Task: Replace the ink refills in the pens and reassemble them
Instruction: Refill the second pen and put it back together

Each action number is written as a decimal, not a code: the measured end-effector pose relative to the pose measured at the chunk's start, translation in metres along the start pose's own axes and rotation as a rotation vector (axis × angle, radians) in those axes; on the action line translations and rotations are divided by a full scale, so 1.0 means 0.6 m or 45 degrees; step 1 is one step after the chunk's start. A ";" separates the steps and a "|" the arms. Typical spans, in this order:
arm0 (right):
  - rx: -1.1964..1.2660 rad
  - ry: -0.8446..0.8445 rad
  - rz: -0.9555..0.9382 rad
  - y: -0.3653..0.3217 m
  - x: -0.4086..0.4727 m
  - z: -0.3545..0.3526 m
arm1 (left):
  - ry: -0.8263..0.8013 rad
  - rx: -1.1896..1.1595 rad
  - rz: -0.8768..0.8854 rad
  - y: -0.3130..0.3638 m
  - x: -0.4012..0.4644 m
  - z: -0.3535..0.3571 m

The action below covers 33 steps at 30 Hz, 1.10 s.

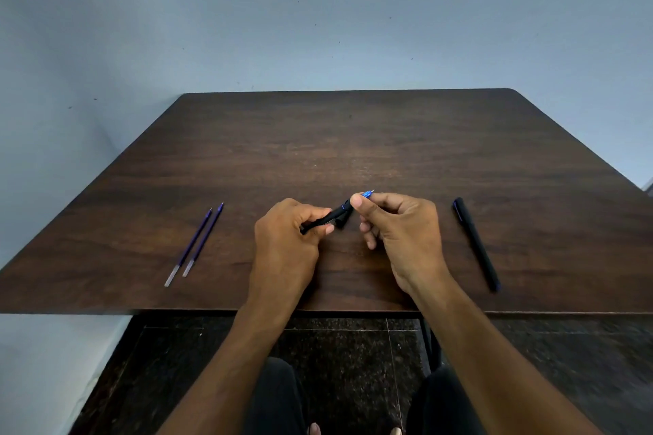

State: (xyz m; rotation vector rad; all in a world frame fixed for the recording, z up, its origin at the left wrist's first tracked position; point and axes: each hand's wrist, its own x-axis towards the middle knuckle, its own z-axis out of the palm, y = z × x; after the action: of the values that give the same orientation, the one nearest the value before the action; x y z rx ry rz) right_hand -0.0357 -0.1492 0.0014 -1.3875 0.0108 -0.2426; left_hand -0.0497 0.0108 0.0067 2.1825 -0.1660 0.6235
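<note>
Head view: the left hand (288,235) is closed round the black pen (327,219) barrel above the table (353,138); the right hand (395,226) pinches its blue tip (367,193) between thumb and forefinger; the pen's long axis runs from lower left up to the right, so I judge the tip must draw out along that line; two refills (194,244) lie well left, nearer the left hand; a second pen (475,242) lies right.

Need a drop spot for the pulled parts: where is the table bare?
Bare: the far half of the table, and between the two refills and left hand. Crowded: centre, both hands on the black pen; right hand near the capped pen.
</note>
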 end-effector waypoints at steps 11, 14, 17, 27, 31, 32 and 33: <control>-0.712 0.057 0.075 -0.012 0.031 0.018 | 0.126 -0.049 -0.093 -0.005 0.003 -0.003; -1.254 0.067 0.010 -0.021 0.036 0.048 | 0.118 -0.051 -0.079 -0.006 0.005 -0.003; -1.519 -0.057 0.055 -0.026 0.037 0.071 | 0.120 -0.069 -0.084 -0.007 0.005 -0.002; -0.057 0.190 0.199 -0.045 0.035 0.008 | 0.000 0.105 -0.029 -0.010 0.007 0.002; 0.391 0.141 0.205 -0.055 0.027 -0.015 | -0.022 0.156 0.055 -0.009 0.008 0.003; 0.417 0.129 0.177 -0.057 0.026 -0.018 | -0.019 0.160 0.072 -0.009 0.008 0.004; 0.420 0.117 0.149 -0.059 0.025 -0.018 | -0.015 0.158 0.077 -0.009 0.008 0.004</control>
State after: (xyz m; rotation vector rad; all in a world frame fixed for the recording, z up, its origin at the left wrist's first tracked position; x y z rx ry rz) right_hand -0.0282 -0.1679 0.0358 -1.0434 0.1227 -0.2000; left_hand -0.0428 0.0127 0.0041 2.3083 -0.2056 0.6706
